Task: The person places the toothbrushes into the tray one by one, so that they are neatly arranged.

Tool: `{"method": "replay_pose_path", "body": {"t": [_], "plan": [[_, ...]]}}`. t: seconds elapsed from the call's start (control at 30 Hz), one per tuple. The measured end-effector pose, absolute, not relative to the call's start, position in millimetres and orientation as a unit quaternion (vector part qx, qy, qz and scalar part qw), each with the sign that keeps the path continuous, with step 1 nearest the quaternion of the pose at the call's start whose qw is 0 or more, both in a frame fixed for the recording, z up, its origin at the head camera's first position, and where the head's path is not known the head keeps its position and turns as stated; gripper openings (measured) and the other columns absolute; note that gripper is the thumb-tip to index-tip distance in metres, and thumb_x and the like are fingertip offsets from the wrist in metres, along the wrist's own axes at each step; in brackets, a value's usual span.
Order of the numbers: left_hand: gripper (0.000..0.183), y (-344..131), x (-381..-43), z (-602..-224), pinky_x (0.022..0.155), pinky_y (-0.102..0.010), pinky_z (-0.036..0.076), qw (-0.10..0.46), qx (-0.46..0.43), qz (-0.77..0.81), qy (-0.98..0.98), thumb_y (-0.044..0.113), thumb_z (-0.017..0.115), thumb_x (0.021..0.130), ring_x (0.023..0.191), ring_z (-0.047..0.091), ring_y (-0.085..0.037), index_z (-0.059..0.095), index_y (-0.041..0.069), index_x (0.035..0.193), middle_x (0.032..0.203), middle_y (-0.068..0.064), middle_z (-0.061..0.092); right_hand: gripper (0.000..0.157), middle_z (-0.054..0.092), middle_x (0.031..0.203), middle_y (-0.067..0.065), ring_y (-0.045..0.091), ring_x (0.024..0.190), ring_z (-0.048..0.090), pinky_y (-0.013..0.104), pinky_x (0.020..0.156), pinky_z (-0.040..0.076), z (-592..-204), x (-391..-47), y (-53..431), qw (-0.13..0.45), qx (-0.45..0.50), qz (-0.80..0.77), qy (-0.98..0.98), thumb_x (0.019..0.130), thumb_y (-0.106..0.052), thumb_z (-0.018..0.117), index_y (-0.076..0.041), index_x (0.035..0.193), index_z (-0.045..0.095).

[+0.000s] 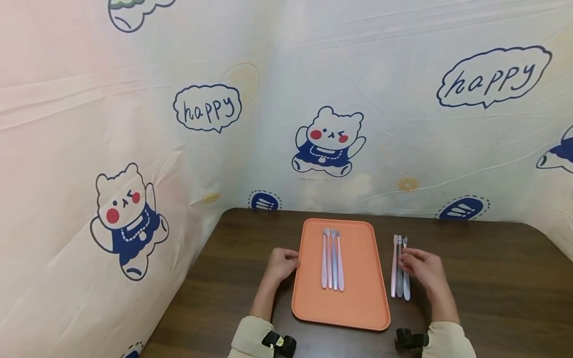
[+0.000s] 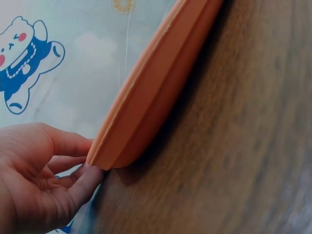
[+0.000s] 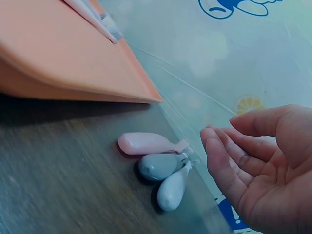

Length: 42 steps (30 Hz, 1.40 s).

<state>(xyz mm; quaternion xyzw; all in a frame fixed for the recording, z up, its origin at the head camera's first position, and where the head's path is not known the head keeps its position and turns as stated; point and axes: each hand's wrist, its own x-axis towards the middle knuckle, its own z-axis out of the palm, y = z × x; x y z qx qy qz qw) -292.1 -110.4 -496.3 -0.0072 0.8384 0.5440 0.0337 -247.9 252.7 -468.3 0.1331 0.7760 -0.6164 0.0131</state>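
Observation:
My left hand [image 1: 282,264] pinches the left rim of an orange tray [image 1: 340,311]; the left wrist view shows thumb and fingers on that rim. Several pastel toothbrushes [image 1: 334,263] lie side by side on the tray, heads toward the back. On the table to the tray's right are three more: a pink toothbrush [image 3: 144,144], a grey toothbrush [image 3: 158,166] and a pale blue toothbrush [image 3: 172,191]. My right hand [image 1: 423,268] hovers beside these, fingers loosely bent, thumb apart from the fingertips. Nothing is seen in its grasp in the right wrist view.
The dark wooden table [image 1: 501,283] extends to both sides of the tray. Behind and to the left hangs a pale sheet [image 1: 268,149] printed with bears and "happy" bubbles, meeting the table's back edge.

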Motion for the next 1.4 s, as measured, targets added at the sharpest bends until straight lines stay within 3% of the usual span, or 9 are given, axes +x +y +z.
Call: {"method": "replay_pose_path", "body": {"t": [0.33, 0.5, 0.73, 1.2, 1.4], "plan": [[0.027, -109, -294, -497, 0.067, -0.028, 0.057, 0.047, -0.003, 0.556, 0.83, -0.005, 0.068, 0.081, 0.075, 0.066, -0.014, 0.073, -0.011, 0.107, 0.094, -0.022, 0.076, 0.049, 0.071, 0.084, -0.009, -0.004, 0.073, 0.065, 0.015, 0.071, 0.057, -470, -246, 259, 0.005, 0.148, -0.604, 0.783, 0.103, -0.012, 0.052, 0.018, 0.141, 0.045], [0.027, -109, -294, -499, 0.068, -0.029, 0.058, 0.045, 0.001, 0.561, 0.827, -0.007, 0.066, 0.081, 0.075, 0.066, -0.014, 0.073, -0.012, 0.107, 0.094, -0.022, 0.075, 0.048, 0.072, 0.093, -0.001, -0.003, 0.075, 0.064, 0.016, 0.071, 0.058, -471, -247, 261, 0.009, 0.155, -0.59, 0.792, 0.104, -0.013, 0.052, 0.017, 0.141, 0.046], [0.027, -107, -295, -499, 0.068, -0.03, 0.058, 0.043, -0.003, 0.561, 0.827, -0.007, 0.066, 0.081, 0.075, 0.066, -0.014, 0.073, -0.012, 0.107, 0.094, -0.021, 0.075, 0.043, 0.073, 0.103, 0.02, 0.0, 0.076, 0.063, 0.016, 0.069, 0.057, -476, -247, 263, -0.011, 0.164, -0.552, 0.818, 0.102, -0.012, 0.055, 0.016, 0.135, 0.053], [0.028, -108, -294, -499, 0.071, -0.029, 0.059, 0.053, -0.013, 0.578, 0.814, -0.006, 0.065, 0.083, 0.081, 0.067, -0.016, 0.071, -0.013, 0.11, 0.098, -0.023, 0.074, 0.046, 0.074, 0.106, 0.023, -0.001, 0.07, 0.063, 0.016, 0.064, 0.055, -487, -247, 266, -0.01, 0.167, -0.515, 0.841, 0.096, -0.011, 0.06, 0.016, 0.133, 0.055], [0.029, -108, -292, -497, 0.071, -0.029, 0.059, 0.056, -0.013, 0.579, 0.814, -0.006, 0.065, 0.083, 0.082, 0.068, -0.016, 0.071, -0.012, 0.11, 0.099, -0.023, 0.074, 0.049, 0.073, 0.107, 0.026, 0.004, 0.072, 0.064, 0.019, 0.063, 0.054, -483, -247, 265, -0.002, 0.168, -0.477, 0.863, 0.095, -0.019, 0.063, 0.014, 0.13, 0.058]]}}
